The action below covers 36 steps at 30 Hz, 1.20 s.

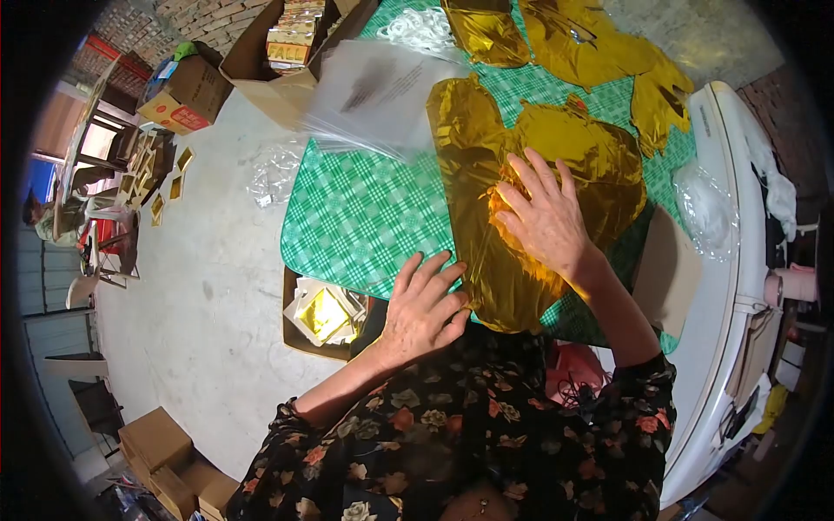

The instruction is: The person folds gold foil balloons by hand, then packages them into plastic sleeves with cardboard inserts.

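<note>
A gold foil piece [469,200] lies on the green checked tablecloth [373,217] in front of me, shiny and creased. My right hand [549,217] rests on it with fingers spread, palm down, over a crumpled orange-gold fringe [526,256]. At the near edge of the table, my left hand [427,304] is open, its fingertips on the cloth and its thumb side touching the foil's lower left edge. What lies beneath either palm is hidden. More gold foil pieces [586,43] are spread at the far side.
Clear plastic bags [369,95] are stacked at the table's far left, beside white string [417,30]. Cardboard boxes [287,95] stand behind. Below the near edge sits a box of gold-and-white papers [326,313]. A white appliance [708,260] borders the right side.
</note>
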{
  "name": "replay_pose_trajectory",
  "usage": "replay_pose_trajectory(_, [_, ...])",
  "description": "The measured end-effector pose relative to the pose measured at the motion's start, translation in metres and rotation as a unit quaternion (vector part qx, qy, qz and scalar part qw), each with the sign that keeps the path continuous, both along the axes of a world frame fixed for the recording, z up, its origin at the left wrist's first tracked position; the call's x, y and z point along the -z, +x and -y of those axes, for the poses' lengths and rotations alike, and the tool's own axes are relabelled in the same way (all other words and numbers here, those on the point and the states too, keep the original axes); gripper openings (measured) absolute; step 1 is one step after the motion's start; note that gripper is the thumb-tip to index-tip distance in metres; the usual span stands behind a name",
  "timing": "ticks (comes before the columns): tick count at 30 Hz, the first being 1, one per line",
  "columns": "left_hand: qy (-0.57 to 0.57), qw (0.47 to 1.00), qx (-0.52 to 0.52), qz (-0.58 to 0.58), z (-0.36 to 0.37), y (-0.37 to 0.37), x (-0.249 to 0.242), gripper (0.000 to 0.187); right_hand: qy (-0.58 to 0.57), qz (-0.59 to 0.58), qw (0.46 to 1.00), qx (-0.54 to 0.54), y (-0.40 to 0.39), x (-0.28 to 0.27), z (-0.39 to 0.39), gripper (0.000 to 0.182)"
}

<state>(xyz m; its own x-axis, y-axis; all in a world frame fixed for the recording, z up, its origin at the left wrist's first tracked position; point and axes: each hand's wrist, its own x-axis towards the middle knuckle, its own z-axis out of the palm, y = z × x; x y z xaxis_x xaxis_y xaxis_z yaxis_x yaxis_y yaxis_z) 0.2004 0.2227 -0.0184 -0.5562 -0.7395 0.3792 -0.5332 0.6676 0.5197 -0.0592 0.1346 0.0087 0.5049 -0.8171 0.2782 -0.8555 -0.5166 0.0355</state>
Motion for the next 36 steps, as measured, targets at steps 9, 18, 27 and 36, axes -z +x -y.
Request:
replay_pose_trajectory(9, [-0.004,1.0,0.001,0.001,0.0,-0.001,-0.002,0.018,0.011,0.0,0.998,0.066,0.0,0.002,0.003,0.056])
replay_pose_trajectory(18, [-0.01,1.0,0.004,0.008,0.001,-0.002,-0.003,0.021,0.034,-0.001,0.995,0.095,-0.014,0.015,0.009,0.063])
replay_pose_trajectory(27, [-0.022,1.0,0.0,0.014,0.0,-0.002,0.0,0.025,-0.037,0.046,0.998,0.023,0.017,0.024,0.073,0.057])
replay_pose_trajectory(36, [0.018,1.0,-0.005,0.016,-0.002,0.0,-0.005,0.031,0.028,0.011,0.998,0.054,0.038,0.033,0.077,0.071])
